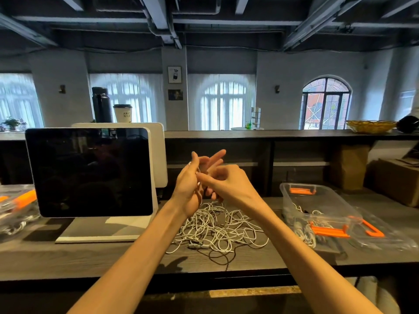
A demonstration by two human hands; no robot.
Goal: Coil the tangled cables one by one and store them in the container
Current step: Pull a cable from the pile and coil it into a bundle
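A tangle of white cables (217, 227) lies on the dark wooden counter (90, 259) in front of me. Both hands are raised above the pile. My left hand (192, 180) has its fingers stretched up, and a thin white cable runs over them and down to the pile. My right hand (224, 180) has its fingers curled and pinches that cable against the left hand. A clear plastic container (317, 207) with orange latches stands to the right, with a few white cables inside.
A clear lid (383, 234) with an orange clip lies to the right of the container. A screen on a white stand (90, 173) fills the left. Another clear container (15, 207) sits at the far left edge. Cardboard boxes (396, 177) stand at the right.
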